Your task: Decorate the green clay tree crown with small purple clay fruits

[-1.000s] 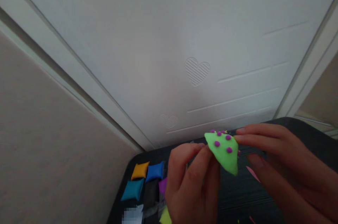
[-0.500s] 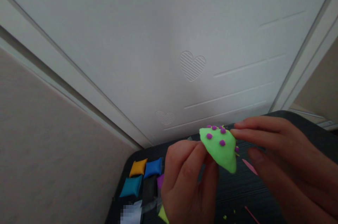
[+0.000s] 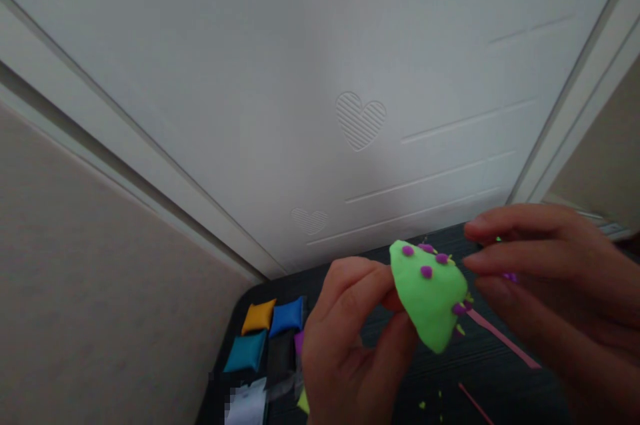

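Observation:
My left hand (image 3: pixel 350 338) pinches a bright green clay piece (image 3: pixel 429 298), a rounded triangle dotted with small purple balls, and holds it up above a dark table (image 3: pixel 500 378). My right hand (image 3: pixel 545 291) is just to the right of it, fingers together and fingertips close to the clay's upper right edge. A tiny bit of purple shows under those fingers; whether they hold it I cannot make out.
Small clay packets lie at the table's left end: orange (image 3: pixel 257 316), blue (image 3: pixel 287 315), teal (image 3: pixel 245 351), a dark one (image 3: pixel 280 358). A pink stick (image 3: pixel 500 338) and green crumbs lie on the table. A white panel with embossed hearts (image 3: pixel 360 119) rises behind.
The green clay has turned in my left hand, showing more purple dots along its right edge. My right hand has drawn slightly up and to the right, away from the clay.

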Action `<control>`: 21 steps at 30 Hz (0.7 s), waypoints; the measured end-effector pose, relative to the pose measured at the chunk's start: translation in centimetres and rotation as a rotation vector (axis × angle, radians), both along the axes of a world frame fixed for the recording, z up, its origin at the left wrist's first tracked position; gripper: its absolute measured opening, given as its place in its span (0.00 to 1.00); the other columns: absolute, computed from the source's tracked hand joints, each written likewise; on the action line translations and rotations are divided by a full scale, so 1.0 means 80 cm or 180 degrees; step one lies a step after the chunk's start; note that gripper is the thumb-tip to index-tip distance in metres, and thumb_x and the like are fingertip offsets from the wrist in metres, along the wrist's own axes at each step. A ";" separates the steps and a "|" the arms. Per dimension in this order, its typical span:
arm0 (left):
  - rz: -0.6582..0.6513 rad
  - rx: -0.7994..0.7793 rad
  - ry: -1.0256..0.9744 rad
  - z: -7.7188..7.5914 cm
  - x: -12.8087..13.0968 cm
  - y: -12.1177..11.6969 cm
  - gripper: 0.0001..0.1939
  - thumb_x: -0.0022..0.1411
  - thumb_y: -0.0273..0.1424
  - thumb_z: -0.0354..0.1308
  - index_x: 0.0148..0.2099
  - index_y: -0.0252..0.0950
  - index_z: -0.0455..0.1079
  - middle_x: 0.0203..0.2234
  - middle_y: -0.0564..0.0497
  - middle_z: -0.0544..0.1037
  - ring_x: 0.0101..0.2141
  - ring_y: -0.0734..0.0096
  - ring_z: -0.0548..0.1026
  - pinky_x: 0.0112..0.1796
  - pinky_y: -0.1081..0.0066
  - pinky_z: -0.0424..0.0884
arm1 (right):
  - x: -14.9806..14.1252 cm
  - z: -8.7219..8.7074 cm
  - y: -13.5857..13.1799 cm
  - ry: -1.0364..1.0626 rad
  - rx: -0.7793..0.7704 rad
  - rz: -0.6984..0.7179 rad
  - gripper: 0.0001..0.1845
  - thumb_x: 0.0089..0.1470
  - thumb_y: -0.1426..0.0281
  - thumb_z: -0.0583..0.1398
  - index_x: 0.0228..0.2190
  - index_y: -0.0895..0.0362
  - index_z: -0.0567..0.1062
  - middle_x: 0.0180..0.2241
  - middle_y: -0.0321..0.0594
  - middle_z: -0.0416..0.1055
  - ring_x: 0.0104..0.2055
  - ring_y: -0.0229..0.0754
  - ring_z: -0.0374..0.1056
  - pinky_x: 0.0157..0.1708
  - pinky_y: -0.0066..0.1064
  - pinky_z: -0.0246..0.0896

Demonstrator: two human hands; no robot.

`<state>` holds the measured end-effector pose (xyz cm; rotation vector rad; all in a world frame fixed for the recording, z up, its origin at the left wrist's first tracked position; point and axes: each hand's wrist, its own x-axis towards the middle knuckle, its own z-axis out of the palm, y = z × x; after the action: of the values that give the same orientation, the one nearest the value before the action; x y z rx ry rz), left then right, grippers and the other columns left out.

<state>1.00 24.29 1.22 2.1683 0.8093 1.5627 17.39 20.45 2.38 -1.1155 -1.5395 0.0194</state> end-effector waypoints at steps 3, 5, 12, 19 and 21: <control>-0.0110 0.0040 0.0077 0.000 -0.003 0.001 0.17 0.46 0.21 0.61 0.41 0.35 0.70 0.37 0.51 0.74 0.37 0.73 0.71 0.34 0.76 0.69 | 0.004 0.003 0.000 -0.0063 -0.0049 0.0039 0.10 0.48 0.70 0.59 0.34 0.45 0.72 0.40 0.26 0.67 0.41 0.31 0.65 0.38 0.15 0.63; -0.0182 0.0043 0.0133 0.000 -0.004 0.002 0.17 0.46 0.21 0.61 0.42 0.35 0.70 0.37 0.50 0.74 0.37 0.72 0.71 0.35 0.75 0.69 | 0.005 0.005 0.000 -0.0087 -0.0081 0.0067 0.11 0.45 0.70 0.60 0.34 0.45 0.72 0.40 0.26 0.67 0.41 0.32 0.65 0.37 0.16 0.64; -0.0213 -0.0040 0.0089 0.002 -0.002 0.003 0.17 0.46 0.20 0.61 0.42 0.35 0.70 0.37 0.49 0.74 0.38 0.70 0.72 0.35 0.74 0.70 | 0.007 0.008 -0.004 -0.0082 -0.0197 0.0102 0.09 0.45 0.69 0.61 0.32 0.45 0.72 0.39 0.27 0.68 0.40 0.35 0.67 0.37 0.20 0.66; -0.0238 -0.0088 0.0151 0.004 -0.003 0.004 0.16 0.47 0.20 0.60 0.41 0.34 0.70 0.36 0.49 0.74 0.36 0.72 0.72 0.33 0.75 0.70 | 0.008 0.009 -0.001 -0.0162 -0.0153 0.0152 0.10 0.45 0.71 0.61 0.32 0.46 0.72 0.39 0.26 0.68 0.40 0.31 0.67 0.36 0.15 0.64; -0.0254 -0.0146 0.0124 0.004 -0.004 0.004 0.16 0.47 0.20 0.60 0.41 0.35 0.70 0.36 0.49 0.74 0.36 0.71 0.72 0.33 0.75 0.70 | 0.008 0.010 -0.002 -0.0206 -0.0133 0.0158 0.10 0.45 0.71 0.61 0.32 0.46 0.72 0.40 0.27 0.68 0.40 0.32 0.67 0.36 0.15 0.65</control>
<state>0.70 24.60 1.53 2.1769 0.7532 1.4535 17.99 20.32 3.16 -1.1199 -1.6309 0.0499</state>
